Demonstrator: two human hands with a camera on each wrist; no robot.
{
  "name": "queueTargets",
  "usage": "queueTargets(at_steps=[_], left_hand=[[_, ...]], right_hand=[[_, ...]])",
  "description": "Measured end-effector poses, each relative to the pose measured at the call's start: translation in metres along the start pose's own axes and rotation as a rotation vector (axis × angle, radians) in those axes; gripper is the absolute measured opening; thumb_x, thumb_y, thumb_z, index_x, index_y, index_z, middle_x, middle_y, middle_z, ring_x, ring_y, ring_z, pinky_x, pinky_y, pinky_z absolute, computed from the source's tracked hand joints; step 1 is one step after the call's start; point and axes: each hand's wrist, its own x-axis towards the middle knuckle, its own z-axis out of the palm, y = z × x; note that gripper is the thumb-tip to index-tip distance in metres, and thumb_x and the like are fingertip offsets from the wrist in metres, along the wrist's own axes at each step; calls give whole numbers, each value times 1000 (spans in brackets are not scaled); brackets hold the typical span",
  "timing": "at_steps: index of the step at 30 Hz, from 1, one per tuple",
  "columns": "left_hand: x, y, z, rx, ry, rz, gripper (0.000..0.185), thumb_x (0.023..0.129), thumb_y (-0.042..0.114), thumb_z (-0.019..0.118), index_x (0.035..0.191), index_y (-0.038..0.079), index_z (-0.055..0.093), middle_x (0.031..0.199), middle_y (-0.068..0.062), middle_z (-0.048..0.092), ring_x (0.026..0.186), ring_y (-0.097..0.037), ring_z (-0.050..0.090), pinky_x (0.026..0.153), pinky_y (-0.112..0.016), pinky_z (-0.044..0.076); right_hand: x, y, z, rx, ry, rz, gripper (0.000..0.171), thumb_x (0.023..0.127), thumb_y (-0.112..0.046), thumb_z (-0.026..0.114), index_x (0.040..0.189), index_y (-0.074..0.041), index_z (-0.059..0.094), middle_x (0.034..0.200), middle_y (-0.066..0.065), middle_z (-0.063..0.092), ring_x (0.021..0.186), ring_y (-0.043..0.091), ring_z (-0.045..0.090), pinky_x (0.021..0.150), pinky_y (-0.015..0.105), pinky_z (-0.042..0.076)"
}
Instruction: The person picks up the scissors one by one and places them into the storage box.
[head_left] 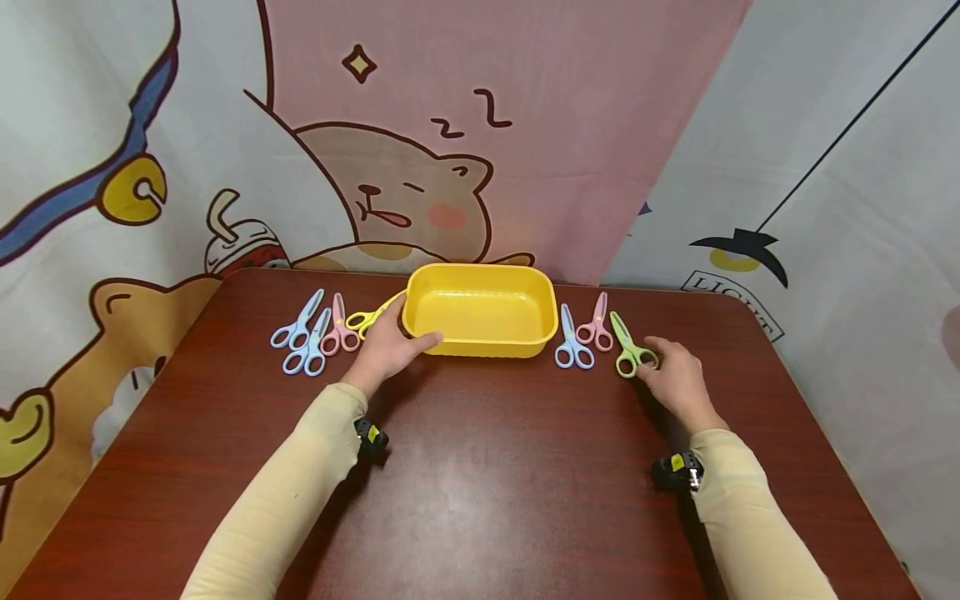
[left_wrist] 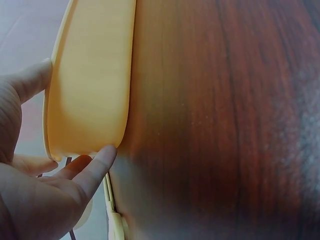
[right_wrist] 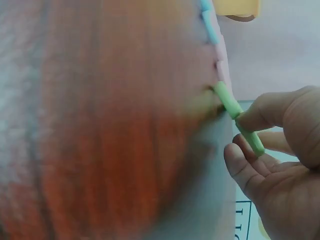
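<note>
At the back of the table stands a yellow plastic basin [head_left: 491, 346]. My left hand [head_left: 386, 346] holds its left end, with the thumb at the front wall; in the left wrist view the fingers [left_wrist: 102, 160] reach around that end. To the right of the basin, my right hand [head_left: 678, 379] pinches one handle loop of the green scissors [head_left: 628, 350], whose blades point toward the back. The right wrist view shows the green handle [right_wrist: 255, 142] between thumb and fingers. Yellow scissors [head_left: 367, 319] lie partly hidden behind my left hand.
Left of the basin lie two blue scissors [head_left: 298, 321] [head_left: 309, 350] and pink scissors [head_left: 340, 329]. On its right are blue scissors [head_left: 572, 346] and pink scissors [head_left: 596, 325]. A printed cloth [head_left: 585, 125] hangs behind the brown table [head_left: 480, 500].
</note>
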Motion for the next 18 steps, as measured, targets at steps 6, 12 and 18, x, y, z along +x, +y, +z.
queueTargets(at_steps=[6, 12, 18], left_hand=[[0, -1, 0, 1, 3, 5, 96, 88, 37, 82, 162, 8, 29, 157, -18, 45, 141, -36, 46, 121, -51, 32], [1, -3, 1, 0, 5, 12, 96, 87, 37, 83, 162, 8, 29, 156, -18, 46, 139, -36, 47, 120, -51, 33], [1, -3, 1, -1, 8, 23, 95, 87, 36, 82, 161, 7, 30, 155, -18, 47, 138, -36, 48, 120, -51, 34]], right_hand=[[0, -4, -6, 52, -77, 74, 55, 92, -5, 69, 140, 12, 49, 123, 35, 64, 105, 47, 63, 92, 61, 49], [0, -3, -7, 83, -99, 108, 51, 94, -6, 68, 138, 12, 51, 122, 35, 63, 95, 40, 69, 82, 51, 57], [1, -3, -5, 157, -80, 126, 48, 94, -2, 64, 137, 16, 51, 111, 30, 61, 86, 32, 72, 68, 33, 62]])
